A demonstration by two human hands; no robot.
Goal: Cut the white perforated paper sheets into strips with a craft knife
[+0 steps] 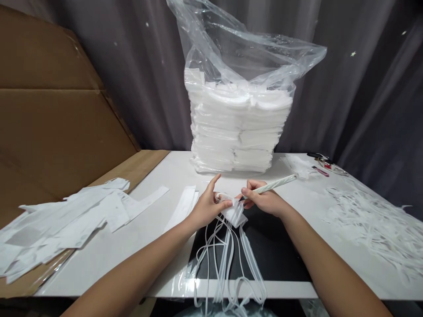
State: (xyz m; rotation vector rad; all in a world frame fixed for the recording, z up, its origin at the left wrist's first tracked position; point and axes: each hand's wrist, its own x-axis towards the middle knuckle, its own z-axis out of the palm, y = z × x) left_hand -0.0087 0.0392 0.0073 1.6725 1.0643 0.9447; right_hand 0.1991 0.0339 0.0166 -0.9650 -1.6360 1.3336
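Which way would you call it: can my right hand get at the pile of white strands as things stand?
Probably yes: only bare white tabletop seems to lie between the right hand and the white strands. Its grip on the pale stick may hamper picking.

Over the mat (280, 253) on the tabletop (309, 200), the bundle (234, 213) is before the bag (241, 127), between the strip pile (79, 215) left and cord heap (372, 222) right.

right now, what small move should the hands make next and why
Probably lift the folded white bundle slightly with the left hand: thin white cords cross below it and trail past the table edge, while the right hand holds a pale stick.
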